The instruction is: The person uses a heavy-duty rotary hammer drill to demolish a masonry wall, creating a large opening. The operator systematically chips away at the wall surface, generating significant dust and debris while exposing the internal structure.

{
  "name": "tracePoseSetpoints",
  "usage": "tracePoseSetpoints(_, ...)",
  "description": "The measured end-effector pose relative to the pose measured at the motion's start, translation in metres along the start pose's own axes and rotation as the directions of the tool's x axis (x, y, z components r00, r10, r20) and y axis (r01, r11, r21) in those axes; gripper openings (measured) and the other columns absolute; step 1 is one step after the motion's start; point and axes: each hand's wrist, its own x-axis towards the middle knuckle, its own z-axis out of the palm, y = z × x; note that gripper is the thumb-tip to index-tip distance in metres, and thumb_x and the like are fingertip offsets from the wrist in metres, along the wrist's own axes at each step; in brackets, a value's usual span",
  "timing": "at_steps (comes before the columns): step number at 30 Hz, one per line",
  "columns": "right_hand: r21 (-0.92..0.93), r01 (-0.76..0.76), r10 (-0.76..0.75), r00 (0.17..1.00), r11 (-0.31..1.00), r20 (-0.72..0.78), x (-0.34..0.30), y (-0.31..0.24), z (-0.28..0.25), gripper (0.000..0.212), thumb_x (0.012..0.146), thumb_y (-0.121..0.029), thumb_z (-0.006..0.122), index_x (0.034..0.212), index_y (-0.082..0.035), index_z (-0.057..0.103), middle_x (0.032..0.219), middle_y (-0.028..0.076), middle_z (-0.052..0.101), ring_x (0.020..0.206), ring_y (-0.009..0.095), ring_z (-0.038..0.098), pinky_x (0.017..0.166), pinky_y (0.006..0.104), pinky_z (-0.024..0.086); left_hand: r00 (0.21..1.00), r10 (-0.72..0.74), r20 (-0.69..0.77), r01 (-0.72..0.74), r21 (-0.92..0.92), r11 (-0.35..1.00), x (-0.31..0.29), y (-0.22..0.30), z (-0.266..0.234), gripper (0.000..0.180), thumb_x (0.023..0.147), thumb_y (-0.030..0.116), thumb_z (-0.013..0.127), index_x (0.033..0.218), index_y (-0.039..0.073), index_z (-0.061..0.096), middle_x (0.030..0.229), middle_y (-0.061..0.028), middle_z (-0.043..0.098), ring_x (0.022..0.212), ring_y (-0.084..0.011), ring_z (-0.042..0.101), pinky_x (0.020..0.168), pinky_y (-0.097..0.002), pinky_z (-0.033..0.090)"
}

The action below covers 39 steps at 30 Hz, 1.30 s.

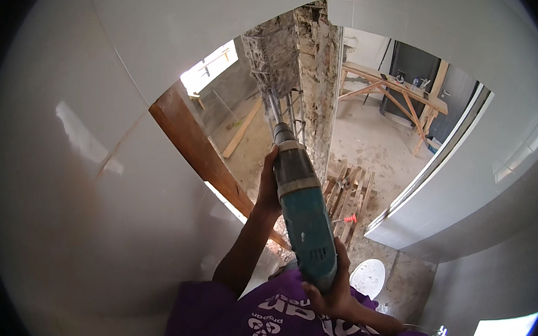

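A teal and black rotary hammer (306,219) points away from me, held in both hands. Around the left side of its dark front housing wraps my left hand (268,187), fingers partly hidden behind the tool. My right hand (334,294) is closed on the rear end, where the handle is mostly hidden under the body. From the chuck, the steel bit (275,108) reaches up to a broken concrete column (273,54). Below the rough concrete, bare rebar (296,112) shows just right of the bit. Whether the tip touches the concrete I cannot tell.
Glossy tiled walls stand close on both sides. A brown wooden frame (198,149) edges the opening at left. Beyond lie wooden slats (348,193) with a red-handled tool (349,218), and a trestle workbench (425,100) holding small items. A white round object (367,277) is near my right arm.
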Motion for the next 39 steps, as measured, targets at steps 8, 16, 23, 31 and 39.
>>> tracePoseSetpoints(8, 0.071, -0.058, 0.053, 0.997, 0.996, 0.061, 0.012, 0.002, 0.004, 0.098, 0.077, -0.018, 0.073, 0.142, 0.001, 0.003, 0.110, 0.033, 0.056, 0.098, 0.045, 0.061, 0.083, 0.0492, 0.049, 0.999, -0.009, 0.045, 0.007, 0.024, 1.000, 0.008, 0.009, -0.014, 0.051, 0.088, 0.054, 0.049, 0.106, 0.007, 0.057, 0.090, -0.0094, 0.065, 0.080, -0.0210, 0.065, 0.076, -0.0356, 0.054)
tracePoseSetpoints(16, -0.076, -0.016, 0.020, 0.998, 0.997, 0.063, 0.020, -0.007, 0.003, 0.097, 0.078, -0.022, 0.072, 0.143, -0.002, 0.004, 0.106, 0.031, 0.058, 0.096, 0.046, 0.062, 0.082, 0.0495, 0.051, 0.999, 0.036, 0.012, -0.036, 0.015, 0.999, 0.017, 0.007, -0.018, 0.053, 0.088, 0.055, 0.047, 0.105, 0.007, 0.058, 0.088, -0.0094, 0.065, 0.077, -0.0205, 0.066, 0.072, -0.0348, 0.056)
tracePoseSetpoints(23, -0.070, -0.042, 0.049, 0.994, 0.997, 0.100, 0.022, -0.010, 0.008, 0.095, 0.078, -0.022, 0.072, 0.142, -0.001, 0.006, 0.104, 0.031, 0.059, 0.092, 0.046, 0.063, 0.079, 0.0496, 0.052, 0.999, 0.015, 0.035, -0.015, -0.025, 1.000, 0.010, 0.009, -0.021, 0.054, 0.088, 0.055, 0.047, 0.104, 0.005, 0.059, 0.086, -0.0104, 0.066, 0.073, -0.0215, 0.066, 0.069, -0.0351, 0.057)
tracePoseSetpoints(31, -0.041, 0.033, -0.030, 0.998, 0.999, 0.058, 0.027, -0.004, 0.001, 0.093, 0.078, -0.021, 0.072, 0.142, 0.001, 0.008, 0.102, 0.033, 0.059, 0.091, 0.045, 0.063, 0.077, 0.0483, 0.054, 0.998, 0.049, 0.046, -0.050, 0.036, 0.998, 0.016, 0.006, -0.020, 0.053, 0.088, 0.055, 0.046, 0.101, 0.006, 0.059, 0.084, -0.0098, 0.066, 0.071, -0.0211, 0.066, 0.067, -0.0342, 0.056)
tracePoseSetpoints(39, -0.059, -0.029, 0.034, 0.996, 0.998, 0.088, 0.033, 0.001, -0.006, 0.092, 0.079, -0.020, 0.071, 0.143, -0.002, 0.008, 0.097, 0.031, 0.062, 0.088, 0.045, 0.064, 0.076, 0.0483, 0.054, 0.997, 0.064, 0.051, -0.066, 0.035, 0.997, 0.027, 0.004, -0.027, 0.054, 0.088, 0.057, 0.045, 0.098, 0.006, 0.060, 0.082, -0.0090, 0.066, 0.070, -0.0204, 0.066, 0.066, -0.0335, 0.056)
